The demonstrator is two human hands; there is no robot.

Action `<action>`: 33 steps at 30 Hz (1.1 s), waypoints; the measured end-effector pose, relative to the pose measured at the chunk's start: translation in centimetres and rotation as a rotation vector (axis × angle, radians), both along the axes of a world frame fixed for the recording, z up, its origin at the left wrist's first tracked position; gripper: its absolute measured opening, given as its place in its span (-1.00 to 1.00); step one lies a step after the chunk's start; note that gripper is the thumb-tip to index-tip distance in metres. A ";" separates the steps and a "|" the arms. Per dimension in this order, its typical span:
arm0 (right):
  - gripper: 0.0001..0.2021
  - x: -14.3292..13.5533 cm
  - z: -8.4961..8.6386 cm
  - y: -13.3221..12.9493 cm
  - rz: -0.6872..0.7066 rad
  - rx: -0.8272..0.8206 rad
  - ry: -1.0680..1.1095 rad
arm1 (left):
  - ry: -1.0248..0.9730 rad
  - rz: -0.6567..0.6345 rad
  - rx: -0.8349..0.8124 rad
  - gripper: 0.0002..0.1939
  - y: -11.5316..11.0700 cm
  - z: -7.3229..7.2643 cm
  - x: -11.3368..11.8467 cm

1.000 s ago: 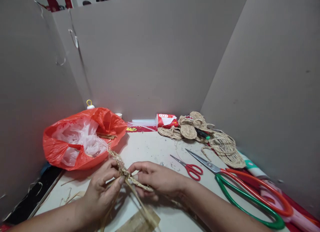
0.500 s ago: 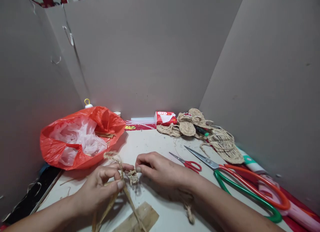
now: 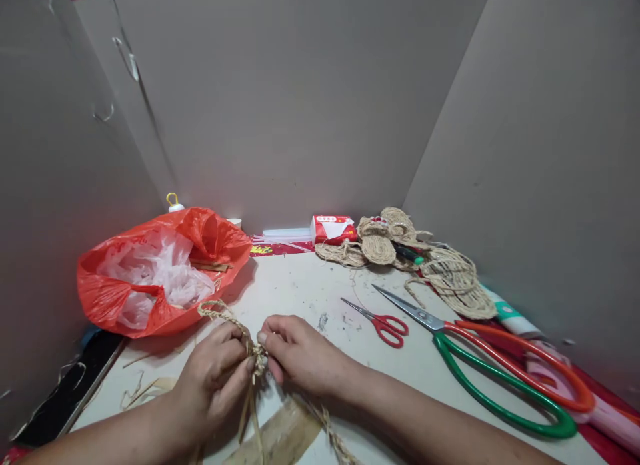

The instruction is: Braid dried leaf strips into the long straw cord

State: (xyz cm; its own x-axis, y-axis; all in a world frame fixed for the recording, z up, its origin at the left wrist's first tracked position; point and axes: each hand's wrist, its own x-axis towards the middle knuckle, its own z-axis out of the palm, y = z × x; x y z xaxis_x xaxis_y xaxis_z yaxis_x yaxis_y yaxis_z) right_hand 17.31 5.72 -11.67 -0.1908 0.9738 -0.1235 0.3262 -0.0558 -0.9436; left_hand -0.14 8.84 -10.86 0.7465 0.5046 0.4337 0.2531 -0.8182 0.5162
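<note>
Between my hands is a small knotted piece of straw braid (image 3: 259, 361), with loose strands hanging down from it. My left hand (image 3: 215, 375) is closed on the braid from the left, and a twisted length of it loops up over the fingers. From the right, my right hand (image 3: 295, 350) pinches the edge of the knot with thumb and forefinger. Another braided straw end (image 3: 333, 435) trails below my right wrist. A flat brown strip of dried leaf (image 3: 280, 433) lies on the table under the hands.
A red plastic bag (image 3: 165, 271) stands at left. Small red scissors (image 3: 387, 328) and large shears (image 3: 450, 328) with orange and green handles lie at right. Behind them are woven straw slippers (image 3: 377, 245), a coiled straw piece (image 3: 455, 281) and a tissue pack (image 3: 333, 230).
My hands have come closer together around the knot, and my left fingers have curled in. The braided end on the right has shifted down and left. The view has tilted slightly.
</note>
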 end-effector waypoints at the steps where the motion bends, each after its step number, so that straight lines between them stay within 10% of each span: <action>1: -0.74 -0.1 0.1 -0.1 -0.004 -0.012 -0.003 | -0.008 0.006 0.042 -0.80 0.1 -0.2 0.0; 9: -0.74 1.3 -0.2 1.2 -0.168 0.316 -0.339 | 0.104 -0.200 -0.049 -0.84 -1.6 0.4 0.1; 18: -0.70 4.2 0.0 3.0 -0.283 0.309 -0.295 | 0.127 -0.253 -0.285 -0.83 -1.8 2.0 -0.7; 33: -0.79 9.0 4.9 2.8 -0.595 0.220 0.598 | -0.735 0.555 -0.799 -0.70 5.9 1.8 -1.6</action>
